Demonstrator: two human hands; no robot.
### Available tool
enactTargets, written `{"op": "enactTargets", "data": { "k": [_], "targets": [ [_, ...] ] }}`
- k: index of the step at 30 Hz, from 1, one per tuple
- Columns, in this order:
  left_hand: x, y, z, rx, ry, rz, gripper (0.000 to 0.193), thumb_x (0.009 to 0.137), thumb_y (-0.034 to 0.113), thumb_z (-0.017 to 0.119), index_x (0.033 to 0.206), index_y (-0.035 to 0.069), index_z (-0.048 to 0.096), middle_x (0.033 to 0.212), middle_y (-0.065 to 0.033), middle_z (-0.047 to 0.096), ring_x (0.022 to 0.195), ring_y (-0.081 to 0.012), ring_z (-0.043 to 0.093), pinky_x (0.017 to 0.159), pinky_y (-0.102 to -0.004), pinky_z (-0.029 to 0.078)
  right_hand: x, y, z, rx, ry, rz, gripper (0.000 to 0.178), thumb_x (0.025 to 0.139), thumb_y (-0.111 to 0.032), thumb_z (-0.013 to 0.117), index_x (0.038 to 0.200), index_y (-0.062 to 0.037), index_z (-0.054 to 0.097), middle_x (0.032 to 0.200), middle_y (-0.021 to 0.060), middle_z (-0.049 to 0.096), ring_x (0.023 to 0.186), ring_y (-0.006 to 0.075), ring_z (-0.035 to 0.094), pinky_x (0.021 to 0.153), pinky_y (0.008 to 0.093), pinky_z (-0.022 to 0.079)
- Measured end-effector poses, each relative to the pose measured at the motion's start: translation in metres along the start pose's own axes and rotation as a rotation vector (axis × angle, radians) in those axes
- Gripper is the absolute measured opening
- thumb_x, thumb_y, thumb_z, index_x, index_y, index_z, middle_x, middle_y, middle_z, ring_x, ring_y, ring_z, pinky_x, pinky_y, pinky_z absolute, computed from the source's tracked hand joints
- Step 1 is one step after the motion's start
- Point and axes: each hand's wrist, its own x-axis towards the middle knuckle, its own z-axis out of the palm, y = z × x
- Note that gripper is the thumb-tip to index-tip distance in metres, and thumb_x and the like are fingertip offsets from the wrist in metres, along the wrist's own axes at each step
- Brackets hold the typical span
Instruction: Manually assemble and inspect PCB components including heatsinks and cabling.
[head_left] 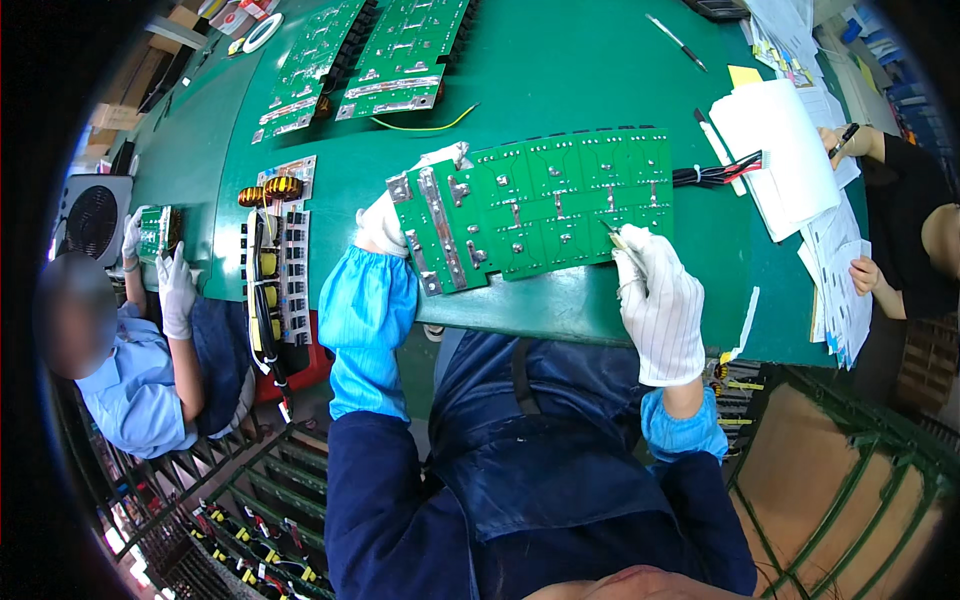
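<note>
A large green circuit board [540,215] is held up over the table's near edge, its soldered side facing me. My left hand [383,222], in a white glove and blue sleeve cover, grips the board's left end; part of the hand is behind it. My right hand [660,300], in a striped white glove, is closed around a thin pointed tool [614,234], mostly hidden by the fingers. Its tip is at the board's lower right part; I cannot tell whether it touches. Black and red wires [718,174] run out from the board's right end.
Two more green boards [400,60] lie at the far left, near a yellow-green wire [430,127]. A board with coils [280,250] lies left of me. Papers [785,150] cover the right side, beside a person's hand with a pen. Another gloved person [140,370] sits at left.
</note>
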Motion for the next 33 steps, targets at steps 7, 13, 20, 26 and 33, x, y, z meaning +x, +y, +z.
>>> {"op": "enactTargets", "data": {
  "k": [7, 13, 20, 26, 33],
  "targets": [
    [-0.038, 0.008, -0.009, 0.071, 0.037, -0.002, 0.039, 0.091, 0.018, 0.06, 0.128, 0.005, 0.06, 0.122, -0.0134, 0.065, 0.106, -0.0246, 0.063, 0.095, -0.0381, 0.05, 0.001, -0.001, -0.001, 0.062, -0.085, 0.08, 0.019, 0.089, -0.008, 0.068, 0.108, -0.0058, 0.065, 0.092, 0.0106, 0.06, 0.074, 0.032, 0.065, 0.06, 0.0383, 0.053],
    [-0.009, 0.002, -0.002, 0.135, 0.066, -0.009, 0.039, 0.09, 0.019, 0.061, 0.127, 0.005, 0.061, 0.121, -0.0138, 0.065, 0.106, -0.0249, 0.064, 0.094, -0.0384, 0.05, 0.004, 0.0, 0.004, 0.019, -0.022, 0.016, 0.019, 0.087, -0.007, 0.07, 0.105, -0.0057, 0.065, 0.092, 0.011, 0.06, 0.074, 0.0323, 0.065, 0.058, 0.0395, 0.052],
    [-0.013, 0.006, -0.001, 0.208, 0.102, 0.001, 0.039, 0.09, 0.019, 0.061, 0.126, 0.005, 0.061, 0.121, -0.0143, 0.065, 0.105, -0.0254, 0.064, 0.093, -0.0386, 0.05, 0.004, 0.009, -0.002, 0.126, -0.107, 0.002, 0.02, 0.085, -0.007, 0.071, 0.104, -0.0043, 0.067, 0.09, 0.0123, 0.061, 0.072, 0.0324, 0.064, 0.057, 0.0387, 0.051],
    [-0.096, 0.037, -0.009, 0.237, 0.108, 0.057, 0.039, 0.089, 0.019, 0.062, 0.125, 0.005, 0.061, 0.12, -0.0147, 0.065, 0.104, -0.0257, 0.064, 0.092, -0.0388, 0.051, -0.013, 0.015, -0.026, 0.339, -0.142, 0.218, 0.022, 0.086, -0.003, 0.068, 0.108, -0.0025, 0.067, 0.091, 0.0152, 0.064, 0.074, 0.0302, 0.066, 0.064, 0.0352, 0.052],
    [-0.06, 0.015, -0.021, 0.254, 0.078, 0.121, 0.038, 0.089, 0.02, 0.062, 0.124, 0.004, 0.062, 0.12, -0.0152, 0.065, 0.103, -0.0262, 0.064, 0.092, -0.0391, 0.051, -0.075, 0.023, -0.055, 0.119, 0.052, 0.412, 0.036, 0.096, -0.007, 0.059, 0.131, -0.0025, 0.054, 0.1, 0.0154, 0.068, 0.082, 0.0243, 0.069, 0.074, 0.034, 0.055]
  ]
}}
